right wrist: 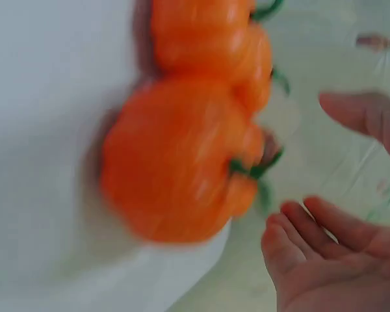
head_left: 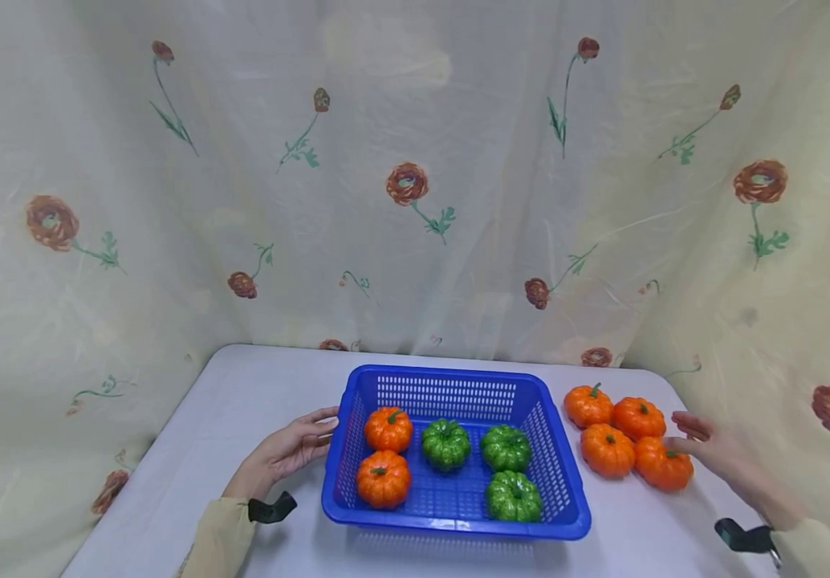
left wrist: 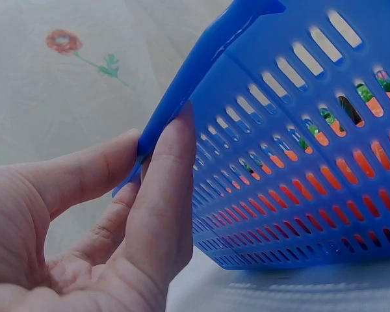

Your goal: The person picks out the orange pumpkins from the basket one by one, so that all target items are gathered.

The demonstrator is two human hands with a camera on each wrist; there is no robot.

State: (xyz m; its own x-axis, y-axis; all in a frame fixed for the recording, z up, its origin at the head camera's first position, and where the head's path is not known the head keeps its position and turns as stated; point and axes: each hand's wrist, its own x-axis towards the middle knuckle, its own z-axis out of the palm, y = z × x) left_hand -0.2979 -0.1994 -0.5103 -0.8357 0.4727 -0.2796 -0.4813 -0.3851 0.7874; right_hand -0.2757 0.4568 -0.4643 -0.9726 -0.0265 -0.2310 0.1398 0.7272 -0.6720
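Note:
A blue plastic basket [head_left: 451, 526] stands on the white table, holding two orange pumpkins [head_left: 384, 479] on its left side and three green pumpkins [head_left: 514, 496] at its middle and right. My left hand [head_left: 298, 445] pinches the basket's left rim [left wrist: 182, 84], thumb on one side and fingers on the other. Right of the basket, several more orange pumpkins [head_left: 608, 450] sit bunched together on the table. My right hand [head_left: 722, 453], fingers spread apart and holding nothing, hovers at the right edge of that bunch, beside the nearest pumpkin [right wrist: 175, 162].
The white table [head_left: 227, 409] ends at a back edge just behind the basket. Cream curtains with printed flowers [head_left: 408, 185] hang behind it and along both sides. A black strap [head_left: 272, 508] is on each wrist.

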